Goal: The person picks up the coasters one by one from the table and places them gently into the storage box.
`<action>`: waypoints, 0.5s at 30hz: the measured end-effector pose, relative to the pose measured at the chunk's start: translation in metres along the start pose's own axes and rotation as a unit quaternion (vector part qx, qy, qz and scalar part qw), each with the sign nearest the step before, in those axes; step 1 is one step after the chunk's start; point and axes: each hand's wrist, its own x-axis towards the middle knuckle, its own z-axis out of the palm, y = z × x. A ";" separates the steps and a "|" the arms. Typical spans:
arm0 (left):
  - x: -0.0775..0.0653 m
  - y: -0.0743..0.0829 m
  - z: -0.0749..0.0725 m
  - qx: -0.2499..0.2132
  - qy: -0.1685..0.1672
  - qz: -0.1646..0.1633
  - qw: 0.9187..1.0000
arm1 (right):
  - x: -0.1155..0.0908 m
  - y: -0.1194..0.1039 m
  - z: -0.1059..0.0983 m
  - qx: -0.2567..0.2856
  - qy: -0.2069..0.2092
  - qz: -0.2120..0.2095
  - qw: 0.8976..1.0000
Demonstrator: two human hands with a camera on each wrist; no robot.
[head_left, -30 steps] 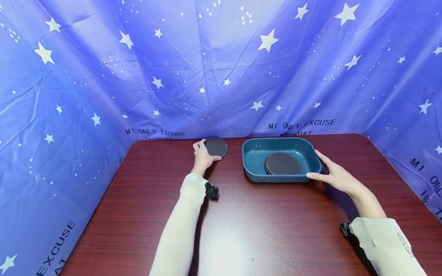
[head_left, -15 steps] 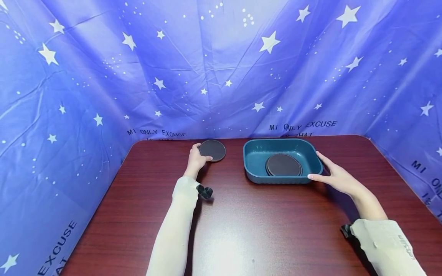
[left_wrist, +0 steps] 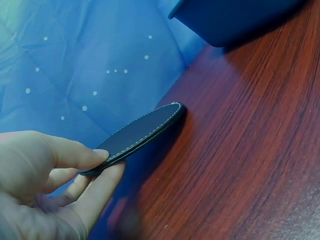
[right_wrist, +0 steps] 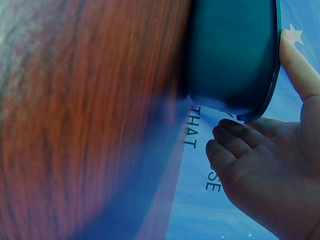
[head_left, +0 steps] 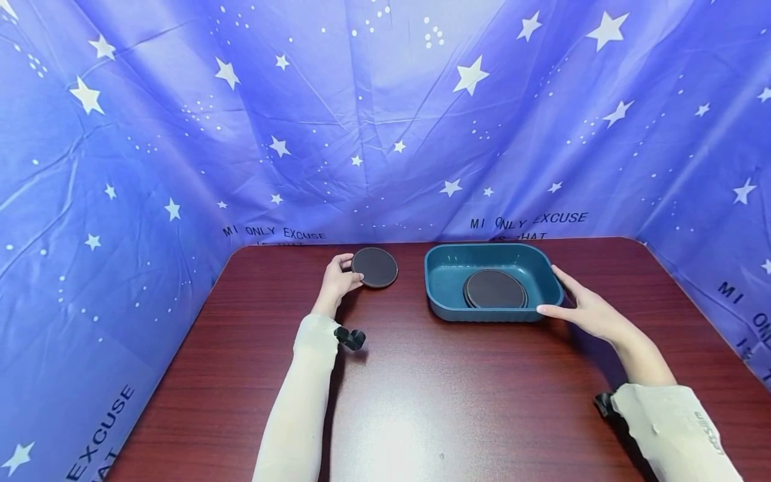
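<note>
My left hand (head_left: 338, 280) pinches a round dark coaster (head_left: 375, 268) by its left edge. In the left wrist view, the thumb lies over the coaster (left_wrist: 142, 131) and fingers support it from below; pale stitching runs round its rim. It is held slightly tilted, close over the table. To its right stands a teal rectangular box (head_left: 446, 310), open at the top, with a stack of similar coasters (head_left: 496, 289) inside. My right hand (head_left: 587, 309) rests against the box's right end, thumb at the near corner and forefinger at the far one. Its other fingers extend loosely below the rim (right_wrist: 250, 118).
The reddish-brown wooden table (head_left: 458, 381) ends at the back against a blue star-printed cloth (head_left: 361, 120), which also hangs at both sides. The box sits near the back edge. Black wrist cameras (head_left: 351, 338) are strapped to both sleeves.
My left hand first drew the coaster left and toward me, then shifted slightly nearer, with the coaster now more exposed beyond the fingers. My right hand and the box stay put.
</note>
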 end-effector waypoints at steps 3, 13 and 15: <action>-0.001 -0.001 -0.002 -0.024 -0.004 -0.004 1.000 | 0.000 0.000 0.000 0.002 0.000 -0.001 1.000; -0.007 0.003 -0.001 -0.062 -0.017 0.003 0.998 | 0.000 -0.001 0.000 0.003 0.002 -0.001 1.000; -0.007 0.005 0.000 -0.067 -0.020 0.003 0.998 | 0.000 -0.001 0.000 0.004 0.001 -0.001 1.000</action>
